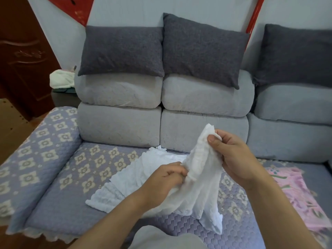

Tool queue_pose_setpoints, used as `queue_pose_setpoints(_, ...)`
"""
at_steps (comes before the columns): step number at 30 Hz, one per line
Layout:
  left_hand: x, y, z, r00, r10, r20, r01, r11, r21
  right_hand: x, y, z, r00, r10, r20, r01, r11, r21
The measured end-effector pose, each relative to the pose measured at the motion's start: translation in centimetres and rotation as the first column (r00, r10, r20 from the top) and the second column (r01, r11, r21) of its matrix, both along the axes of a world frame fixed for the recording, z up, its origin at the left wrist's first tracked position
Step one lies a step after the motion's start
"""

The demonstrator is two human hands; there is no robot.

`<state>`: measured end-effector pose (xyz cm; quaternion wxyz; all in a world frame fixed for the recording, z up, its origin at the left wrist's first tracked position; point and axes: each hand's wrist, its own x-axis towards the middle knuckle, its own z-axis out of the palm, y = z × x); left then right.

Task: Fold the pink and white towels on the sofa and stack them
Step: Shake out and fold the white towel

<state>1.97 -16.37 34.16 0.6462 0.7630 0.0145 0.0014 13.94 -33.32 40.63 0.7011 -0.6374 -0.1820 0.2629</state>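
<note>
**Home living room**

Furnished with a light grey fabric sectional sofa, its seat under a quilted lavender cover with cream flower motifs. Three dark grey textured throw pillows propped along the backrest. Far left, a carved dark-brown wooden door; above, red paper wall decoration on a pale wall.

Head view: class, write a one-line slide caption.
Both hands, left hand and right hand, grip the white towel above the sofa.
</note>
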Motion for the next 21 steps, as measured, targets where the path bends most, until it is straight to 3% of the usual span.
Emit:
queue_pose_setpoints(5,-0.6,-0.1,-0.5,0.998,0.063,-0.001,-0.062,0.992,0.110,0.1,-0.2,0.0,0.998,-0.061,0.020,0.062,0.997,-0.045)
queue_pose_setpoints(9,-1.5,0.9,-0.7,0.999,0.017,0.050,-0.020,0.999,0.049,0.3,-0.6,0.0,0.982,-0.137,0.133,0.150,0.985,-0.089)
queue_pose_setpoints(12,-1.9,0.9,-0.3,0.999,-0.004,0.054,-0.002,0.992,0.125,0.2,-0.7,0.0,0.965,-0.158,0.210,0.179,0.980,-0.084)
queue_pose_setpoints(16,-1.8,0.3,-0.3,0.972,0.204,0.121,-0.222,0.962,0.160,0.1,-0.3,0.2,0.938,-0.183,0.295,0.218,0.971,-0.093)
queue_pose_setpoints(21,-1.7,0.6,-0.4,0.887,0.458,0.058,-0.461,0.887,0.042,0.7,-0.8,-0.3,0.872,-0.181,0.455,0.312,0.921,-0.232)
